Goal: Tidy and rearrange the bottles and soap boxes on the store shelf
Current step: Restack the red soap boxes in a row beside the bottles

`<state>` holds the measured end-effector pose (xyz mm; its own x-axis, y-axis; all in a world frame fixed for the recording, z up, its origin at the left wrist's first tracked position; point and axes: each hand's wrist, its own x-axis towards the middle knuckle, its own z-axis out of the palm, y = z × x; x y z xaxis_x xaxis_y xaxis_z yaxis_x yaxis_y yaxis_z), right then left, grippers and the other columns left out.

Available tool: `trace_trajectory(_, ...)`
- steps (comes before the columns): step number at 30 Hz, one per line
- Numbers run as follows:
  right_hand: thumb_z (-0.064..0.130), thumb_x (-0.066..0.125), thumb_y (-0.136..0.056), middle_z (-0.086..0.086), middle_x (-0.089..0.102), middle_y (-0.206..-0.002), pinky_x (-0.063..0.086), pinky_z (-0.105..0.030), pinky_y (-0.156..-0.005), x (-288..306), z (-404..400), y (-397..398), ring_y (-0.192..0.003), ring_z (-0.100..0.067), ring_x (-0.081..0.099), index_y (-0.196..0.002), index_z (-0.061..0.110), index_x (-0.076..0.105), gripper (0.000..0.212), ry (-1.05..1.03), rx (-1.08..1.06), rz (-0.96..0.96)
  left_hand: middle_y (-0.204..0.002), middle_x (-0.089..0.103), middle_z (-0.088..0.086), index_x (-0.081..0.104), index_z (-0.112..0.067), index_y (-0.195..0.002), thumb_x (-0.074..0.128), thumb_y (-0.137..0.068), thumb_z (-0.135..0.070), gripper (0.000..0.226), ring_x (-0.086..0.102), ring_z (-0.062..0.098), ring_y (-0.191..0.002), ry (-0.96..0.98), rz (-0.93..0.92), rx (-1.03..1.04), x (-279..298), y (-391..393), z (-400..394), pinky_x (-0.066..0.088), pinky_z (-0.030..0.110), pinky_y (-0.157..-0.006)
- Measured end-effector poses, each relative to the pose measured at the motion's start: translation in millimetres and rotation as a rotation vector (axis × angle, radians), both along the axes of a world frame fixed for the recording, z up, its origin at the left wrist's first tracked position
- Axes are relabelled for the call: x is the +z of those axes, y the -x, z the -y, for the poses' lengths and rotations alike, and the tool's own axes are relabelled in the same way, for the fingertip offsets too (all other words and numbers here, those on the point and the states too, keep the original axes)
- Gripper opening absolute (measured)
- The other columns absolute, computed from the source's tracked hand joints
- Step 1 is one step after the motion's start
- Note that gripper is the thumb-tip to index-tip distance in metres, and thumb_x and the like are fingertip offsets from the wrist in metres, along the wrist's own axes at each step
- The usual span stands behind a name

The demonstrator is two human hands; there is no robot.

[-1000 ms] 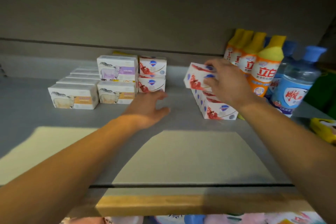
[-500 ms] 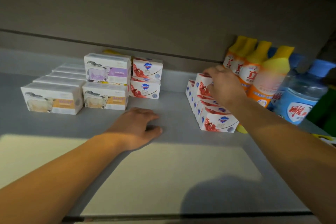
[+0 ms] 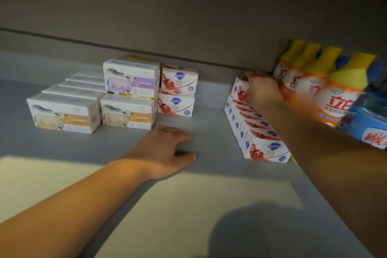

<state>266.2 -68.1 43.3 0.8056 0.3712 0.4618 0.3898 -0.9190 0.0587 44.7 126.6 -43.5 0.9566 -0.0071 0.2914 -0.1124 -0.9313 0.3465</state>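
Note:
A row of red-and-white soap boxes (image 3: 261,144) runs front to back at the shelf's right. My right hand (image 3: 260,88) grips the rearmost box (image 3: 239,92), which stands raised on top of the row's far end. My left hand (image 3: 165,148) rests palm down on the grey shelf (image 3: 209,174), fingers loosely spread, holding nothing. Two more red-and-white soap boxes (image 3: 178,90) are stacked at the back centre. Sheep-print soap boxes (image 3: 127,111) sit in stacks to their left. Orange bottles with yellow caps (image 3: 326,90) line up at the right.
Blue bottles (image 3: 370,123) stand at the far right edge, blurred. Flat white boxes (image 3: 79,84) lie behind the left sheep-print box (image 3: 62,115). The shelf's back wall (image 3: 188,16) rises close behind the goods. A yellow item (image 3: 136,57) peeks out behind the top sheep-print box.
My right hand has carried the red-and-white box from above the row's front toward its far end. The left hand has settled flat on the shelf. The view has moved closer.

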Motion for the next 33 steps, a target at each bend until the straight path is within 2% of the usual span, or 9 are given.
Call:
trace_trajectory(3, 0.019, 0.067, -0.09, -0.009, 0.05, -0.138, 0.041, -0.047, -0.107, -2, -3, -8, -0.123, -0.033, 0.052, -0.133, 0.024, 0.046, 0.049, 0.03, -0.007, 0.021, -0.14, 0.051, -0.011, 0.055, -0.031, -0.132, 0.06, -0.084, -0.056, 0.055, 0.038, 0.012, -0.132, -0.005, 0.006, -0.009, -1, -1, -1, 0.024, 0.018, -0.107)
trace_trajectory(9, 0.019, 0.065, -0.092, -0.008, 0.05, -0.136, 0.043, -0.046, -0.106, -8, -3, -15, -0.122, -0.032, 0.053, -0.131, 0.025, 0.045, 0.045, 0.033, 0.003, 0.071, -0.14, 0.05, -0.011, 0.054, -0.033, -0.132, 0.058, -0.081, -0.059, 0.058, 0.038, 0.011, -0.132, 0.009, 0.002, -0.002, 0, -1, -1, 0.024, 0.017, -0.107)
trace_trajectory(12, 0.021, 0.065, -0.092, -0.007, 0.05, -0.137, 0.043, -0.046, -0.106, -8, -3, -15, -0.122, -0.031, 0.052, -0.131, 0.026, 0.044, 0.045, 0.061, -0.002, 0.09, -0.14, 0.05, -0.011, 0.055, -0.033, -0.132, 0.046, -0.071, -0.064, 0.069, 0.038, 0.011, -0.132, 0.014, -0.02, -0.003, 2, 0, 1, 0.025, 0.018, -0.108)
trace_trajectory(17, 0.039, 0.064, -0.091, -0.006, 0.049, -0.139, 0.038, -0.047, -0.11, 5, -1, -4, -0.127, -0.033, 0.048, -0.136, 0.028, 0.042, 0.052, 0.188, -0.026, 0.089, -0.138, 0.053, -0.012, 0.057, -0.031, -0.13, 0.051, -0.073, -0.063, 0.065, 0.04, 0.012, -0.13, 0.037, -0.036, -0.004, 4, 2, 1, 0.026, 0.018, -0.107)
trace_trajectory(19, 0.041, 0.063, -0.09, -0.007, 0.052, -0.135, 0.041, -0.046, -0.105, 12, -2, 8, -0.123, -0.034, 0.049, -0.133, 0.027, 0.047, 0.048, 0.138, 0.01, 0.121, -0.137, 0.054, -0.011, 0.058, -0.03, -0.129, 0.058, -0.079, -0.057, 0.057, 0.042, 0.012, -0.13, 0.059, -0.042, -0.008, 5, 3, 0, 0.026, 0.016, -0.105)
trace_trajectory(22, 0.032, 0.063, -0.089, -0.009, 0.057, -0.127, 0.05, -0.039, -0.09, 15, -25, 32, -0.112, -0.031, 0.056, -0.129, 0.023, 0.054, 0.042, -0.081, 0.21, 0.1, -0.131, 0.06, -0.009, 0.061, -0.029, -0.126, 0.065, -0.084, -0.043, 0.045, 0.052, 0.01, -0.121, 0.163, -0.033, 0.02, 10, 5, -2, 0.032, 0.013, -0.094)
trace_trajectory(25, 0.031, 0.064, -0.085, -0.011, 0.055, -0.133, 0.048, -0.038, -0.096, 9, -67, 46, -0.117, -0.032, 0.056, -0.132, 0.022, 0.056, 0.049, -0.194, 0.363, -0.02, -0.118, 0.068, -0.006, 0.066, -0.026, -0.118, 0.065, -0.087, -0.03, 0.031, 0.062, 0.007, -0.105, 0.392, 0.019, 0.074, 15, 7, -4, 0.041, 0.016, -0.093)
trace_trajectory(29, 0.031, 0.062, -0.089, -0.007, 0.039, -0.149, 0.042, -0.039, -0.106, -4, -112, 41, -0.133, -0.031, 0.042, -0.146, 0.02, 0.041, 0.062, -0.152, 0.364, -0.157, -0.105, 0.072, -0.001, 0.069, -0.018, -0.108, 0.065, -0.088, -0.018, 0.021, 0.065, 0.008, -0.095, 0.584, 0.105, 0.124, 17, 11, -8, 0.045, 0.017, -0.092)
trace_trajectory(33, 0.025, 0.068, -0.086, -0.008, 0.042, -0.136, 0.048, -0.035, -0.089, -15, -126, 35, -0.12, -0.032, 0.049, -0.128, 0.015, 0.05, 0.046, -0.268, 0.341, -0.038, -0.105, 0.072, -0.003, 0.068, -0.021, -0.11, 0.064, -0.087, -0.023, 0.024, 0.065, 0.007, -0.095, 0.617, 0.066, 0.126, 14, 9, -9, 0.046, 0.022, -0.095)
